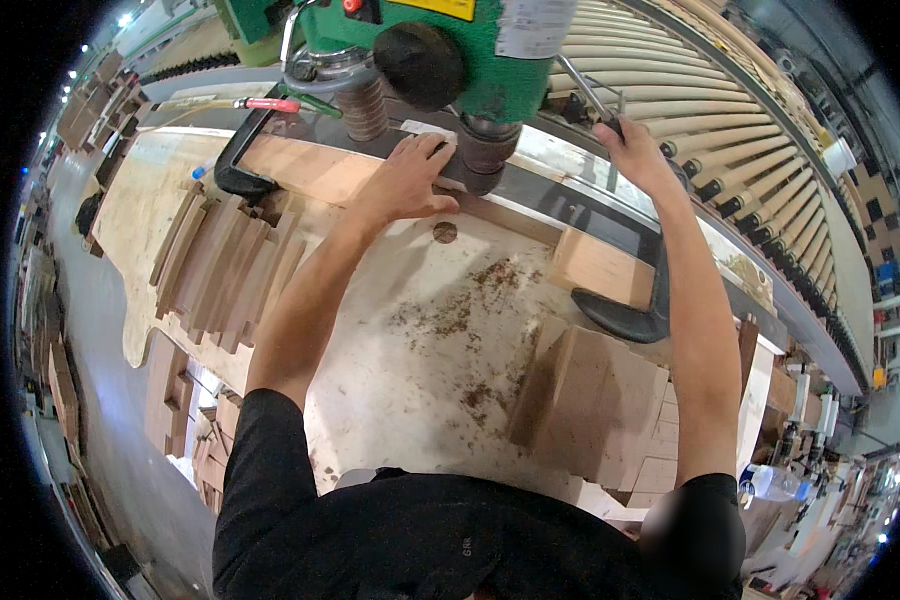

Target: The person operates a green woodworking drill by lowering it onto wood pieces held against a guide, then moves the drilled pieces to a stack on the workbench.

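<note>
A green drill press (515, 70) stands over the work table, its dark chuck (485, 160) low above a narrow wooden piece (510, 215) along the black fence (595, 222). My left hand (406, 180) holds that piece just left of the chuck, thumb on the near side and fingers over the top. Around the black grip of a metal feed lever (595, 95), at the machine's right, my right hand (635, 155) is closed. The chuck and my left hand hide part of the wooden piece, including where any bit meets it.
Black clamps (242, 178) (625, 318) hold a long light board (305, 168) and a short wood block (602, 268). Stacked wooden pieces stand left (225, 265) and right (605, 405). Sawdust (490, 285) dots the tabletop. A roller conveyor (690, 105) lies beyond.
</note>
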A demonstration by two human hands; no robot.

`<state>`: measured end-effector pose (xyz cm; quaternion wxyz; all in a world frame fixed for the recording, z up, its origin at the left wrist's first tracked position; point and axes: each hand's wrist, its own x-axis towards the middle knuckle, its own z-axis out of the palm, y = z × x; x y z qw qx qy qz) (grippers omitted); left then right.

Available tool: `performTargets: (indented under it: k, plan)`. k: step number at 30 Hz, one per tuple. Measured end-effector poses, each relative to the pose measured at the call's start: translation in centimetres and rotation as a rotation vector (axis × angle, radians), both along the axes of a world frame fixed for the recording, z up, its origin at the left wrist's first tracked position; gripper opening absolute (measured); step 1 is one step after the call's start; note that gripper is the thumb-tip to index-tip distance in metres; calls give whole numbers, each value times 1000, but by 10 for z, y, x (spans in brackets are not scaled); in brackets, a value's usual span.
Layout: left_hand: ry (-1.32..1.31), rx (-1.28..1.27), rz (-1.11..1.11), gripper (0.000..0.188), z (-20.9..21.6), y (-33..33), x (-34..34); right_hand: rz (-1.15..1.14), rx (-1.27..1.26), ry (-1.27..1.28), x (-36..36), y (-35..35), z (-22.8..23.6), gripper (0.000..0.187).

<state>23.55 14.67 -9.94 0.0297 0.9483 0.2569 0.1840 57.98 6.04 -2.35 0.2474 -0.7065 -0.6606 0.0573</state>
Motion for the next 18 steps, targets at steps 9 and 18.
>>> performTargets:
  k: [9, 18]
  plan:
    - [-100, -23, 32, 78, -6, -2, -6, 5, -229, 421, -57, 63, -42, 68]
    - [-107, -37, -75, 77, 0, -1, -3, -1, -86, 365, -64, 81, -68, 63]
